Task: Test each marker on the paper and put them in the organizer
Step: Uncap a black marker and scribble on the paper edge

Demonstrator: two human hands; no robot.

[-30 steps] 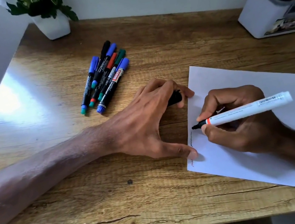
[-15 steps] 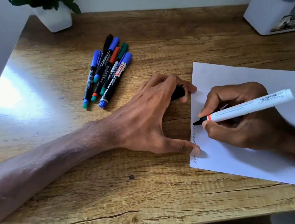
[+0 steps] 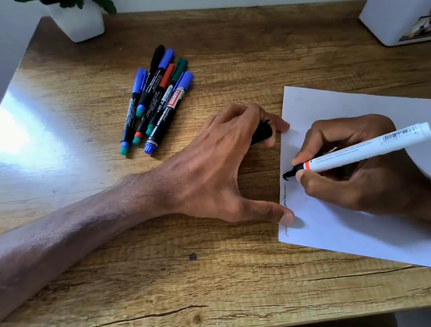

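Note:
My right hand (image 3: 352, 169) grips a white marker (image 3: 368, 147) with a black tip, its tip touching the left edge of the white paper (image 3: 389, 220). Thin squiggly lines run along that edge of the sheet. My left hand (image 3: 210, 175) holds a black cap (image 3: 262, 134) in its curled fingers, while its thumb and a fingertip press the paper's edge. Several capped markers (image 3: 155, 102) in blue, black, red and green lie bundled on the desk behind my left hand. The white organizer (image 3: 393, 8) stands at the far right corner.
A white pot with a green plant (image 3: 77, 18) stands at the back of the wooden desk (image 3: 111, 266). The desk's front edge runs along the bottom of the view. A wall borders the desk on the left.
The marker tip has moved up along the paper's left edge, and the black line is a little longer. My left hand stays in place.

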